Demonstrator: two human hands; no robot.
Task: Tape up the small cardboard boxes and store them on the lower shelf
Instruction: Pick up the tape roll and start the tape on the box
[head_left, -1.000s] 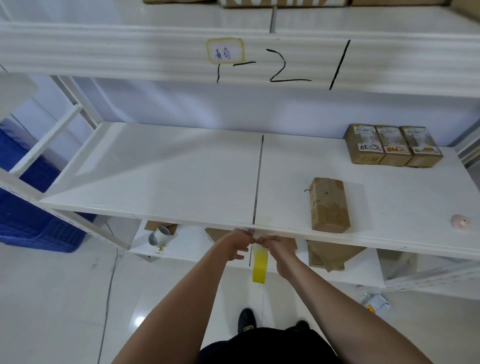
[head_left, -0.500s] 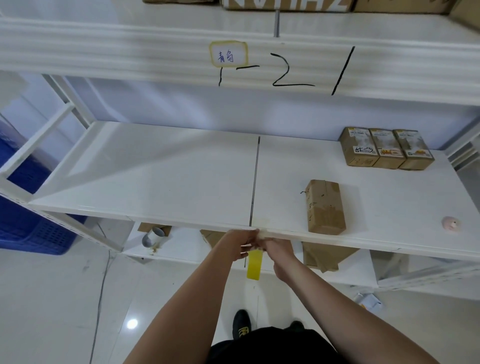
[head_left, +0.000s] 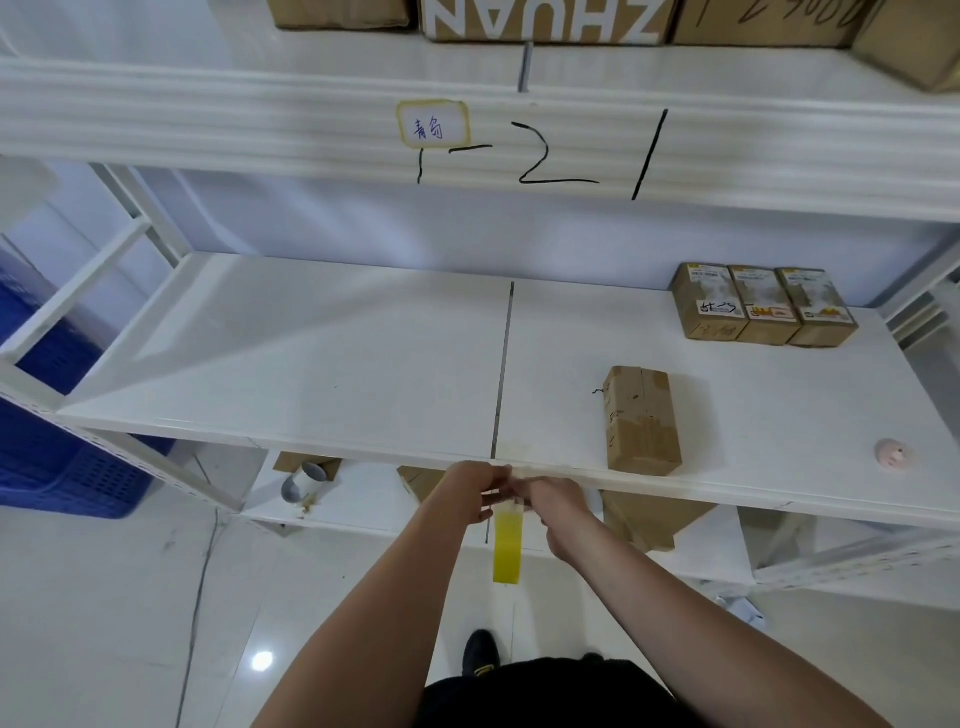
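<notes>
A strip of yellow tape (head_left: 507, 551) is pinched at its upper end between the left hand (head_left: 474, 492) and the right hand (head_left: 557, 506), both grips being clamped on it just under the front edge of the middle shelf (head_left: 322, 374); the rest of the strip hangs straight down below the grip. Whether the tape's top is stuck to the shelf edge cannot be told. Up and to the right of the grip, a small cardboard box (head_left: 642, 420) is laid flat near the front edge of that shelf. Farther back and to the right, three small labelled boxes (head_left: 762, 306) are set side by side, touching one another. Far to the right of the grip a small pinkish round object (head_left: 891, 453) is seen on the shelf. On the lower shelf (head_left: 363, 499), behind and beneath the hands, brown cardboard pieces (head_left: 649, 517) are partly hidden, and to the left of the grip a tape roll (head_left: 302, 482) is lying. A blue crate (head_left: 57, 457) stands on the floor at far left.
</notes>
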